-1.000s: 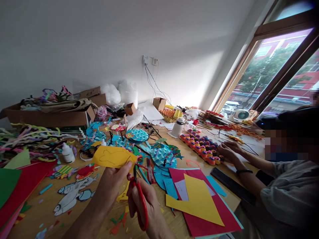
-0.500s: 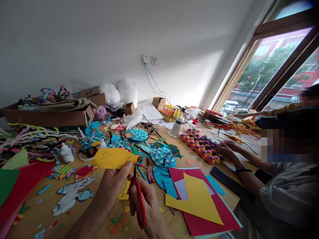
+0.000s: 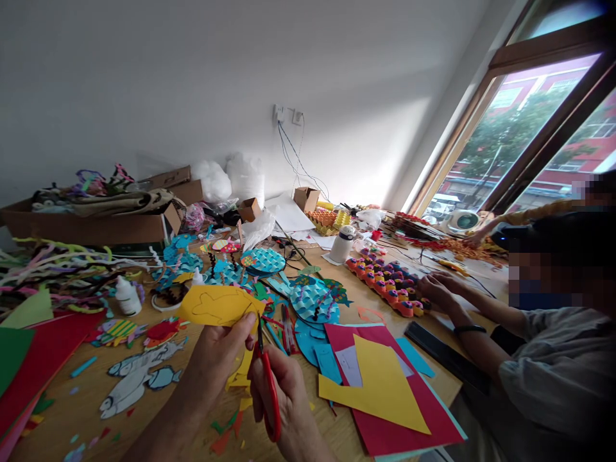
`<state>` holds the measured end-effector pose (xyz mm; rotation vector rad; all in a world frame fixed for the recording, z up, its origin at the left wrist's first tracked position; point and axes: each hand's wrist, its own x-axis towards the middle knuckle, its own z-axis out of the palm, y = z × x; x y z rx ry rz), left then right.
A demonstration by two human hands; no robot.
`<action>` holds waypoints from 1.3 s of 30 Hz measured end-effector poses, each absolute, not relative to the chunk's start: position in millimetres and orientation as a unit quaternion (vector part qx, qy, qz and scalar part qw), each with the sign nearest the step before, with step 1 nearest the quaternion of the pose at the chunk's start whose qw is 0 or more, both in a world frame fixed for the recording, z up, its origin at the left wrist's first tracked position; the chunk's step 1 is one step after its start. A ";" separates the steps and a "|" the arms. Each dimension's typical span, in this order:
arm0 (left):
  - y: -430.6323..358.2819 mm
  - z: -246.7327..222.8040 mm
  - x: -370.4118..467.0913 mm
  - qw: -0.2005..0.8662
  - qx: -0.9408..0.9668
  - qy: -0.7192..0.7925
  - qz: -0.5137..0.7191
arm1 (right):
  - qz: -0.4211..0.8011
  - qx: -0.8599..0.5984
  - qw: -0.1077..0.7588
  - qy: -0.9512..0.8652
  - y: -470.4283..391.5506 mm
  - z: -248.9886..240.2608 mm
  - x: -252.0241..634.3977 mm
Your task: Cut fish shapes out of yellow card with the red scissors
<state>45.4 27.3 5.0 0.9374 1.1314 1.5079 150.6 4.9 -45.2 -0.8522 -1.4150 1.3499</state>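
The left hand (image 3: 217, 350) pinches the drawn-on yellow paper (image 3: 205, 305) above the surface (image 3: 81, 401); it seems light and bendable, best held by its edge, and the right hand (image 3: 291, 388) holds red scissors (image 3: 275, 401)

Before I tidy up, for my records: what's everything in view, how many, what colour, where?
Outlined paper: one, yellow, front centre
Scissors: one, red-handled, beside it
Paper sheets: several, mixed, front
Paper scraps: many, mixed, front
Fish cutouts: several, mixed, left
Bottles: two, white, left
Pipe cleaners: many, mixed, far left
Scalloped crafts: several, blue, centre
Cardboard boxes: several, brown, back
Painted egg tray: one, multicoloured, right
Flask: one, white, behind tray
Table: one, light wood, beneath
Window: one, brown-framed, right
Other people: two, one grey-sleeved, right
Left hand: one, bare, holding paper
Right hand: one, bare, holding scissors
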 end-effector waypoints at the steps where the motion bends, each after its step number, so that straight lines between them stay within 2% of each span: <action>1: 27.2 4.5 45.6 0.501 0.386 0.458 0.625 | 0.553 -0.349 0.483 -0.582 4.6 -45.3 150.8; 25: 23.8 5.5 42.5 0.537 0.421 0.404 0.609 | 0.591 -0.315 0.477 -0.569 0.1 -36.5 155.2; 39: 24.1 11.2 48.1 0.494 0.436 0.453 0.601 | 0.565 -0.341 0.481 -0.577 0.8 -34.7 155.2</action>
